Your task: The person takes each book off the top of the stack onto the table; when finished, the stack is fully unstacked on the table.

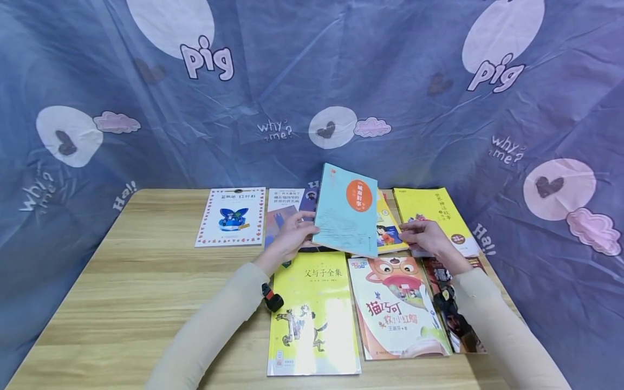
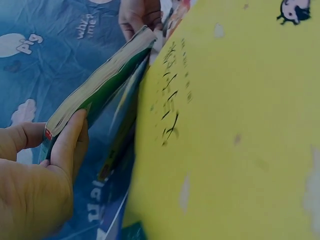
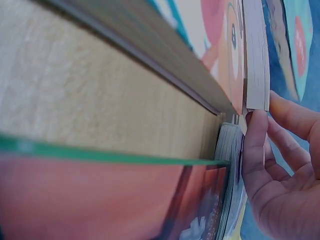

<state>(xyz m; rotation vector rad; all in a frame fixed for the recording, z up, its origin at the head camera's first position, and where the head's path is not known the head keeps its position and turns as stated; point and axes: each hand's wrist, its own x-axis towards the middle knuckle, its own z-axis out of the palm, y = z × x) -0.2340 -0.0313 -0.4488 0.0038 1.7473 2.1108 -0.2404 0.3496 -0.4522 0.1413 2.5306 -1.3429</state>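
My left hand (image 1: 291, 235) pinches the lower left edge of a light blue paperback book (image 1: 343, 208) with an orange oval on its cover. The book is lifted and tilted above others in the back row; in the left wrist view its page edges (image 2: 100, 75) face the camera between thumb and fingers. Partly hidden under it lies a yellow book with a cartoon child (image 1: 387, 235). My right hand (image 1: 431, 238) pinches that book's near right corner, and in the right wrist view thumb and fingers (image 3: 257, 135) meet at its white pages (image 3: 257, 65).
In the back row lie a white book with a blue butterfly-like figure (image 1: 233, 219), a map-art book (image 1: 285, 197) and a yellow book (image 1: 439, 211). Nearer are a large yellow book (image 1: 312, 292), a cat-story book (image 1: 400, 309) and a dark book (image 1: 463, 330). A blue cloth (image 1: 292, 81) hangs behind the wooden table (image 1: 146, 287).
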